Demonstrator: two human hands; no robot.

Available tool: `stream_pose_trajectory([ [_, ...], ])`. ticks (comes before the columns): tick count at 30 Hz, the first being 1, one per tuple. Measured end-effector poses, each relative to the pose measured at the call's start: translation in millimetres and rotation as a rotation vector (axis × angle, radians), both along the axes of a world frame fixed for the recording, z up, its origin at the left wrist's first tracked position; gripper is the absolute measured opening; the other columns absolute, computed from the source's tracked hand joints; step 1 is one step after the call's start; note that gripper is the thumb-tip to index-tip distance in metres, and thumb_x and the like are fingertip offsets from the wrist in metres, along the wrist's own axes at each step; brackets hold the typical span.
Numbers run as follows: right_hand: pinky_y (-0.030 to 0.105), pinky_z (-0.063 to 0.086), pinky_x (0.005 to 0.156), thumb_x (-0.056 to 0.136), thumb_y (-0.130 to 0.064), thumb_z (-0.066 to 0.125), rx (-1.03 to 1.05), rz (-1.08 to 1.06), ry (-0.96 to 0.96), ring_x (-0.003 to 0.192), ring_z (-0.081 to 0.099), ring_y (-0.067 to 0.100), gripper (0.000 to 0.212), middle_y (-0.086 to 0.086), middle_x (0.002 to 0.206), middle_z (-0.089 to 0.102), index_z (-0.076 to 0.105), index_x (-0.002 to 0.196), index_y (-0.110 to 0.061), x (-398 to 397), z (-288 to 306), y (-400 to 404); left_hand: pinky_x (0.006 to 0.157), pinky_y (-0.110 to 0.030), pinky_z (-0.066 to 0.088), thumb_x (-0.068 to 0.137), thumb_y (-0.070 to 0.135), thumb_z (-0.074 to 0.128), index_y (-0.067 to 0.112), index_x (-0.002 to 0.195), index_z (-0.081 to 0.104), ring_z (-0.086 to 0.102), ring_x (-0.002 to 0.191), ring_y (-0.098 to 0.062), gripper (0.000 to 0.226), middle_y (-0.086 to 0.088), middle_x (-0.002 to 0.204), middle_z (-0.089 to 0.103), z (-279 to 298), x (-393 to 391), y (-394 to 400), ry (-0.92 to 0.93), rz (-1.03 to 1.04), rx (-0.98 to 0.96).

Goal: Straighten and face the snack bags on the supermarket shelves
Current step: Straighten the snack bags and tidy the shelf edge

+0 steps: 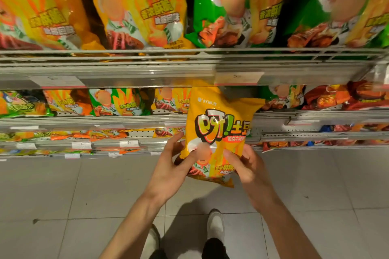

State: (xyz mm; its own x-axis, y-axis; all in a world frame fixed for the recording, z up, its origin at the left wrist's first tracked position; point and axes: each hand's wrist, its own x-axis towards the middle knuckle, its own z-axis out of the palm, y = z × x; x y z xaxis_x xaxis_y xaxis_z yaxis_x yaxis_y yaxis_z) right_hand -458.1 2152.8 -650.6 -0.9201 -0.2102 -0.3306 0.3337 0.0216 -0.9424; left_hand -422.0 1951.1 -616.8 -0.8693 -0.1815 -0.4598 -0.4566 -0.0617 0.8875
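Observation:
A yellow snack bag [216, 130] is held upright in front of the shelves, its printed front facing me. My left hand [176, 164] grips its lower left edge, thumb on the front. My right hand [246, 166] grips the lower right corner, thumb pressed on the front. The bag's top reaches just under the upper shelf's rail [189, 69]. Behind it, the second shelf shows a dark gap in its row of small bags.
Large yellow bags [139, 6] and green bags [237, 6] stand on the top shelf. Smaller yellow, green and red bags [336, 96] fill lower shelves. Price tag strips line the shelf fronts. Grey floor tiles and my two shoes [214, 225] lie below.

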Motion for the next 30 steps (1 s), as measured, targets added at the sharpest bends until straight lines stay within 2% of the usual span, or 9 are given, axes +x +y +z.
stream_pose_trajectory([
  [2,0.037,0.057,0.090,0.089,-0.039,0.073,0.016,0.023,-0.044,0.111,0.072,0.017,0.027,-0.002,0.117,0.076,0.070,0.114,-0.032,7,1,-16,0.076,-0.019,0.058,0.068,0.064,0.082,0.039,0.142,0.049,0.066,0.112,0.000,0.084,0.012,0.122,0.069,1,4,-17,0.031,-0.018,-0.021],
  [4,0.023,0.058,0.080,0.087,-0.034,0.074,0.003,0.020,-0.075,0.108,0.073,0.013,0.026,-0.007,0.116,0.077,0.071,0.113,-0.038,16,3,-35,0.079,-0.017,0.056,0.072,0.053,0.088,0.035,0.140,0.053,0.067,0.114,-0.002,0.079,0.014,0.119,0.073,-4,11,-35,0.064,-0.061,-0.005],
  [6,0.018,0.057,0.077,0.085,-0.029,0.075,-0.047,-0.011,-0.083,0.107,0.073,0.012,0.034,-0.006,0.117,0.077,0.070,0.119,-0.033,28,3,-61,0.080,-0.014,0.055,0.071,0.040,0.089,0.033,0.138,0.054,0.068,0.110,0.000,0.076,0.018,0.118,0.073,-9,20,-58,0.092,-0.073,-0.019],
  [10,0.015,0.057,0.078,0.086,-0.021,0.074,-0.099,-0.038,-0.062,0.106,0.073,0.010,0.041,-0.002,0.116,0.077,0.065,0.126,-0.017,54,2,-123,0.074,-0.011,0.054,0.068,0.035,0.088,0.034,0.132,0.057,0.069,0.102,0.002,0.071,0.019,0.110,0.074,-16,42,-115,0.117,-0.038,-0.027],
  [18,0.023,0.058,0.082,0.083,-0.031,0.077,-0.069,0.081,-0.062,0.110,0.073,0.014,0.047,-0.003,0.120,0.076,0.065,0.128,-0.024,61,-6,-216,0.068,-0.009,0.054,0.071,0.033,0.086,0.038,0.121,0.061,0.071,0.095,0.005,0.056,0.022,0.105,0.076,-22,73,-198,0.101,0.132,-0.037],
  [22,0.016,0.055,0.082,0.088,-0.031,0.074,0.044,0.114,-0.009,0.106,0.071,0.000,0.027,-0.014,0.113,0.077,0.073,0.110,-0.047,50,-15,-236,0.072,-0.019,0.060,0.074,0.030,0.084,0.029,0.121,0.065,0.075,0.095,-0.007,0.051,0.012,0.104,0.079,-27,75,-220,0.083,0.230,-0.032],
  [24,0.024,0.055,0.091,0.092,-0.037,0.074,0.123,0.038,0.030,0.110,0.069,0.002,0.022,-0.012,0.115,0.076,0.072,0.113,-0.041,40,-20,-239,0.078,-0.036,0.064,0.076,0.032,0.082,0.027,0.121,0.065,0.076,0.098,-0.014,0.049,0.008,0.106,0.079,-29,75,-230,0.075,0.281,-0.025],
  [26,0.030,0.053,0.095,0.092,-0.047,0.068,0.291,-0.019,0.182,0.112,0.068,0.010,0.032,-0.008,0.118,0.073,0.069,0.118,-0.030,26,-19,-242,0.078,-0.045,0.065,0.076,0.033,0.082,0.025,0.125,0.063,0.077,0.099,-0.018,0.052,0.005,0.108,0.079,-29,72,-239,0.077,0.315,-0.030],
  [30,0.041,0.048,0.103,0.097,-0.037,0.066,0.625,-0.091,0.483,0.122,0.059,0.025,0.039,0.006,0.129,0.066,0.067,0.127,-0.012,-12,-16,-253,0.063,-0.037,0.064,0.076,0.032,0.081,0.025,0.124,0.064,0.078,0.094,-0.018,0.051,0.004,0.107,0.079,-30,67,-249,0.097,0.347,-0.037],
])
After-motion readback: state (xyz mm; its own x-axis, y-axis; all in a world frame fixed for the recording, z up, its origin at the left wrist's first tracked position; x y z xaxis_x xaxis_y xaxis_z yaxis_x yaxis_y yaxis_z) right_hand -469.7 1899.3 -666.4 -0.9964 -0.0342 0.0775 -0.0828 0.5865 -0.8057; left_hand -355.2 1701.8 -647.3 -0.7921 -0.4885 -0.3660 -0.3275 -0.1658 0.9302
